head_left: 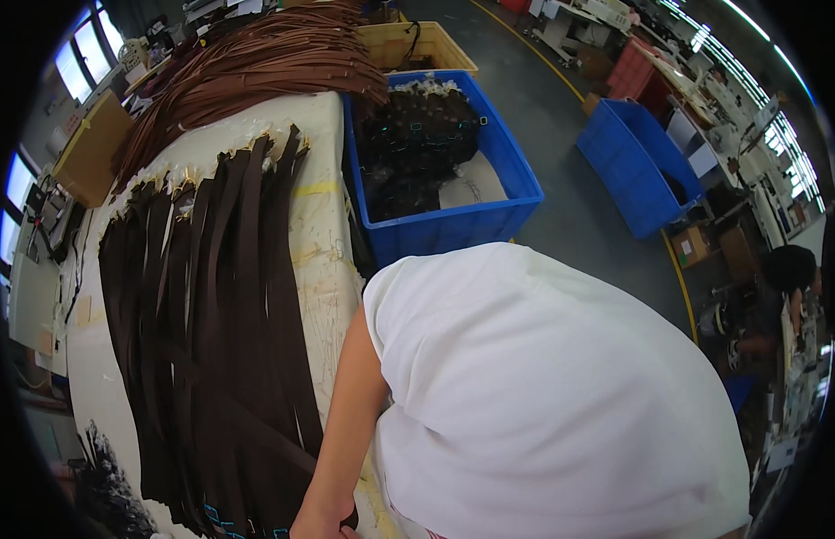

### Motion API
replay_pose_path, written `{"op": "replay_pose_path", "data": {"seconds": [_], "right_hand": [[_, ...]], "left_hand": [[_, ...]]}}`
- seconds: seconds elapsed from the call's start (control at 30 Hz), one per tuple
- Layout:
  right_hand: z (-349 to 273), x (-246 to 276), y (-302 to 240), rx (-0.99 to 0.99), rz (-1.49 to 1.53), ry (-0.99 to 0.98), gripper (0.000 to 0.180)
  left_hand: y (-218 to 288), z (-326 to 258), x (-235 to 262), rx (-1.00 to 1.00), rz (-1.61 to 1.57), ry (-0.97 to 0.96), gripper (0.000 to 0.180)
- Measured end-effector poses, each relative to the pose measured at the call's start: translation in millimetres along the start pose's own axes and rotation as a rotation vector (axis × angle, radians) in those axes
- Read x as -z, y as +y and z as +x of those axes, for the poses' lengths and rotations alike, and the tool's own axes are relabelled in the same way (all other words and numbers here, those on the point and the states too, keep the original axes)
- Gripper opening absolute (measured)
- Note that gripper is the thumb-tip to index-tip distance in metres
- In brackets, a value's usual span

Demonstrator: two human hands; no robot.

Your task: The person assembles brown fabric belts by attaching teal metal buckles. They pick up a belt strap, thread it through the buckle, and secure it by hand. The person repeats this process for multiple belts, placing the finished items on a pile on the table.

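Dark brown leather straps (211, 341) laid side by side across cream table (323, 207). Left hand (320, 523) at six o'clock touching strap ends, grip impossible to tell; blue crate (453, 225) at one o'clock

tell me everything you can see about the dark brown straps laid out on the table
The dark brown straps are long, flat bands that look like leather, laid side by side and overlapping in a broad sheet along the pale-covered table. Their far ends fan out unevenly, some tipped with small gold-coloured fittings. Near the lower edge of the picture a few cross diagonally over the rest. The left hand rests at their near end, touching them.
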State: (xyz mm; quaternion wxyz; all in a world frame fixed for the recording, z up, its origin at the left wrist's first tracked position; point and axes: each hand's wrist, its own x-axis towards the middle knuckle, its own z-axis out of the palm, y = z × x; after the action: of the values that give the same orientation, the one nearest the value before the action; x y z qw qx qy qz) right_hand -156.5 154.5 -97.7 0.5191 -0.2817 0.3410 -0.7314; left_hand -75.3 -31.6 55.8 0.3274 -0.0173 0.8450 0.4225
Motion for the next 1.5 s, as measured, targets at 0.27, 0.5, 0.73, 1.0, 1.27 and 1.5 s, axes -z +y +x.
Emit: {"op": "replay_pose_path", "data": {"seconds": [0.27, 0.5, 0.73, 1.0, 1.27, 1.5], "right_hand": [[-29.1, -22.0, -10.5, -0.036, -0.114, 0.249, 0.015], [-55.8, -19.8, -31.3, -0.011, -0.077, 0.415, 0.015], [-47.7, -19.1, -11.9, -0.003, -0.151, 0.414, 0.017], [-77.2, -5.1, -27.7, -0.129, -0.457, 0.376, 0.018], [-83.2, -15.0, -14.3, -0.210, -0.205, 0.387, 0.038], [-99.7, -30.0, 2.3, 0.083, 0.006, 0.403, 0.046]], "left_hand": [[-30.6, -4.1, 7.6, -0.003, 0.224, -0.056, 0.016], [-77.4, -44.5, 56.5, -0.195, 0.363, 0.366, 0.028], [-47.7, 16.7, -49.2, -0.589, 0.592, 0.642, 0.056], [-39.8, 47.6, -97.7, -0.585, 0.321, 0.592, 0.056], [-45.4, 42.4, -105.5, -0.470, 0.186, 0.613, 0.055], [-52.6, 29.1, -92.4, -0.415, 0.022, 0.598, 0.053]]}}
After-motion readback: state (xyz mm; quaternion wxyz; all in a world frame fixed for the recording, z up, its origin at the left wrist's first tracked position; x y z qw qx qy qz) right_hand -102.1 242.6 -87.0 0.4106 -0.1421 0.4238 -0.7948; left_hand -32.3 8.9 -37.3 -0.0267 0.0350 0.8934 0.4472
